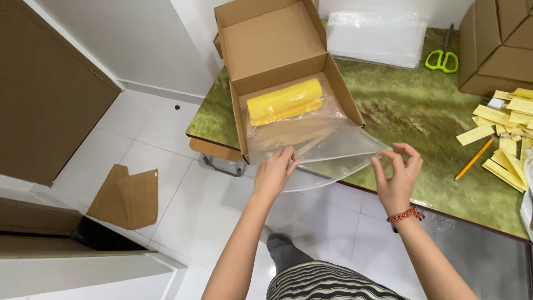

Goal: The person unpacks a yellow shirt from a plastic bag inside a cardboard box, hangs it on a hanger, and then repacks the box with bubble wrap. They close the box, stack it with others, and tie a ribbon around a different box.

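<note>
On a green marbled table (411, 105), green-handled scissors (442, 57), a stack of clear bags (375, 36), a pencil (473, 159) and scattered yellow slips (508, 136) lie to the right of an open cardboard box (277, 61), with more brown cartons (497, 44) cut off at the far right corner. The left hand (273, 173) and right hand (397, 175) each pinch the near edge of a clear plastic bag (322, 144). Glossy and creased, it spills from the box over the table's near edge with a rolled yellow item (284, 101) inside; the box contents behind it are hard to make out.
</note>
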